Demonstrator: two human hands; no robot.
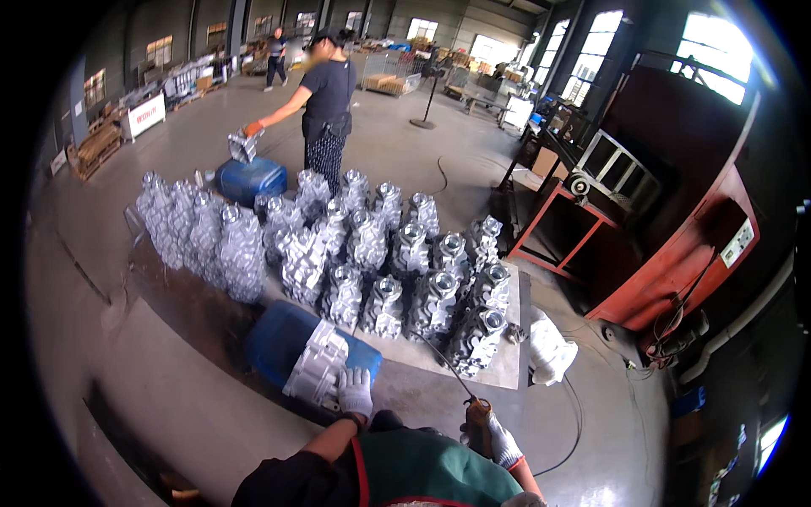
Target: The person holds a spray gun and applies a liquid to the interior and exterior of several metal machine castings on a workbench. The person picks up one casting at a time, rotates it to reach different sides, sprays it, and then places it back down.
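Observation:
My left hand [355, 394], in a pale knitted glove, lies on the near end of a grey cast-metal housing [316, 363], its fingers stretched out. That housing rests on its side on a blue plastic drum [274, 338]. My right hand [505, 445], gloved with a red cuff, is closed around a brown-bodied hand tool [480, 427]. From the tool's front a long thin rod [443, 357] points toward the upright castings. The rod does not touch the housing under my left hand. The tool's exact kind is hard to make out.
Several upright metal castings [367, 241] stand in rows ahead on a low pale board [503, 363]. Across them, a person [325, 106] handles another casting [243, 147] over a second blue drum [253, 179]. To the right are a white sack [551, 348], a floor hose [579, 414] and a red machine [676, 203].

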